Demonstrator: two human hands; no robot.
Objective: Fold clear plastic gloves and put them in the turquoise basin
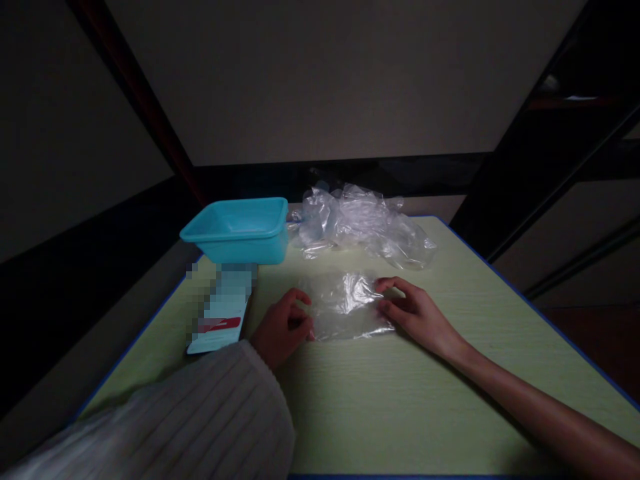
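Observation:
A clear plastic bag (pixel 345 303) lies spread out and roughly flat between my two hands, low over the table. My left hand (pixel 283 327), its wrist in a ribbed grey sleeve, has curled fingers and thumb at the bag's left edge. On the opposite side, my right hand (pixel 420 313) pinches the bag's right edge between thumb and fingers. The bag's surface is creased and shiny, and nothing can be made out inside it. Behind it sits a crumpled heap of clear plastic bags (pixel 360 220).
A turquoise plastic basket (pixel 243 248) stands at the back left of the pale green table (pixel 400 413), which has a blue edge. Left of my left hand lies a phone (pixel 225 310) with its screen lit and partly blurred. A wall panel (pixel 340 80) rises behind the table.

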